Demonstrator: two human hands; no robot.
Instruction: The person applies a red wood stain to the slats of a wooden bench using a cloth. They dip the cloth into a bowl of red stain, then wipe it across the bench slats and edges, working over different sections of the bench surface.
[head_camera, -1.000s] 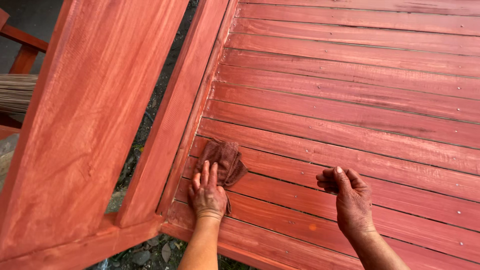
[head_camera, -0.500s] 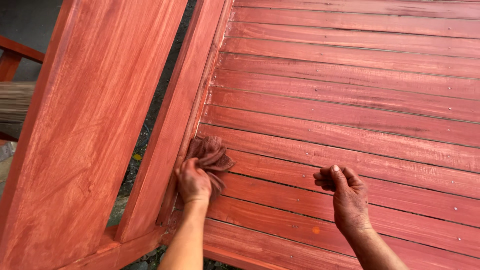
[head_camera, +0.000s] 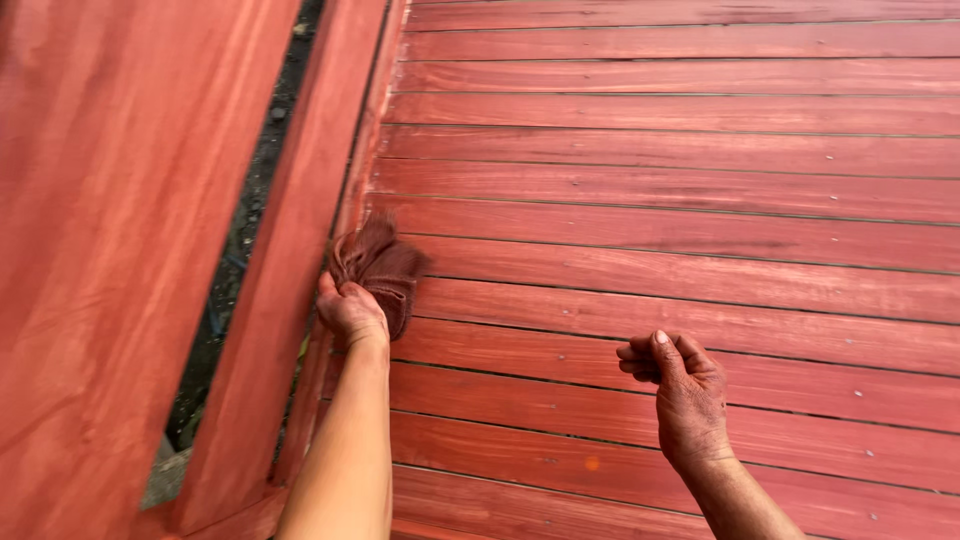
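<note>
A stain-soaked reddish-brown rag (head_camera: 382, 266) is bunched in my left hand (head_camera: 350, 312), pressed against the red-stained wooden slats (head_camera: 650, 200) close to the upright frame board (head_camera: 300, 250) at their left edge. My right hand (head_camera: 678, 385) hovers over the slats lower right, fingers curled loosely, holding nothing, its skin smeared with red stain.
A wide red-stained plank (head_camera: 110, 250) fills the left side. Between it and the frame board runs a narrow gap (head_camera: 235, 260) showing dark ground with debris. Horizontal slats with small nail heads cover the right and far side.
My left hand has slid the rag up along the slats' left edge and closed around it, from flat fingers before. The right hand has stayed nearly still.
</note>
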